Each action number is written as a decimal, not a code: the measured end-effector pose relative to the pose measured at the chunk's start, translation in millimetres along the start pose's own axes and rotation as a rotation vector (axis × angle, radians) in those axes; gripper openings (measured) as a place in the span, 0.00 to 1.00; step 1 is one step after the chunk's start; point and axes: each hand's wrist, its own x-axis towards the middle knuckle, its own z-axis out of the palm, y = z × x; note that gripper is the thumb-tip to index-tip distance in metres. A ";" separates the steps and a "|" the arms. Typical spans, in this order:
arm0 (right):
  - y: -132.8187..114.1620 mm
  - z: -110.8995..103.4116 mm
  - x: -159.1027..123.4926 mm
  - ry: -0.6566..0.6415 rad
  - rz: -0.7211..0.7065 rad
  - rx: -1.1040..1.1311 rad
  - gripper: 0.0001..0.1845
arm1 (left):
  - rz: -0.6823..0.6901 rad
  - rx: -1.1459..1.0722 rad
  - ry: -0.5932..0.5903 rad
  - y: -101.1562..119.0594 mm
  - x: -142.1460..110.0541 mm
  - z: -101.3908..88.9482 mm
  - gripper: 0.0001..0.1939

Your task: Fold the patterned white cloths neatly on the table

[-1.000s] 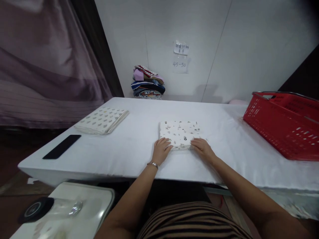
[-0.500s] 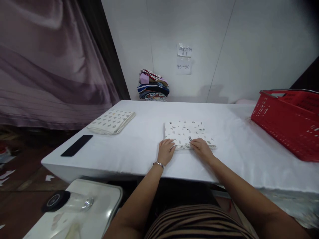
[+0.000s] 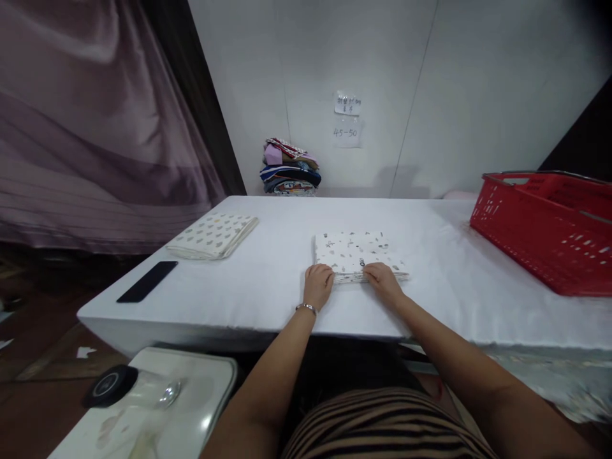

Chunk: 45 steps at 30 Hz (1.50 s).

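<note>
1. White fabric, small-patterned and folded into layers, lies on the white-covered table (image 3: 277,287) near its front edge; we see our left hand (image 3: 319,285) closed on this folded cloth (image 3: 351,252) at its near left corner.
2. Our right hand (image 3: 384,282) pinches the near edge, right of its middle; the layers extend a little beyond it.
3. We judge the step in hand to be evening up that near edge; the next move calls for both hands keeping the layers together, since a loose one could slip out.
4. To the left lie a second folded cloth (image 3: 210,236) and, nearer, a dark flat object (image 3: 148,282); to the right stands a red basket (image 3: 540,239).
5. Beyond the far edge we see a fabric stack (image 3: 291,169). On the wall, the lower slip (image 3: 348,133) reads "45-50"; the upper slip's (image 3: 348,105) handwritten characters are too blurred to read surely.
6. Near left, a black lid (image 3: 111,386) bears a round mark we cannot read. We find no legible brand.
</note>
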 end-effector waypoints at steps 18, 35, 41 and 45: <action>44.7 -38.9 -30.9 -0.011 0.119 -0.253 0.18 | -0.003 0.054 -0.081 -2.0 -5.4 -3.2 0.09; 74.0 -46.1 -52.1 0.257 0.494 0.120 0.17 | 0.035 0.026 -0.046 -10.2 -2.7 1.5 0.09; 74.9 -40.9 -48.3 0.285 0.454 0.190 0.18 | 0.060 0.005 -0.030 -14.3 -2.1 3.7 0.09; 78.4 -37.6 -42.4 0.313 0.466 0.176 0.16 | 0.054 0.014 -0.027 -14.0 -1.8 3.3 0.09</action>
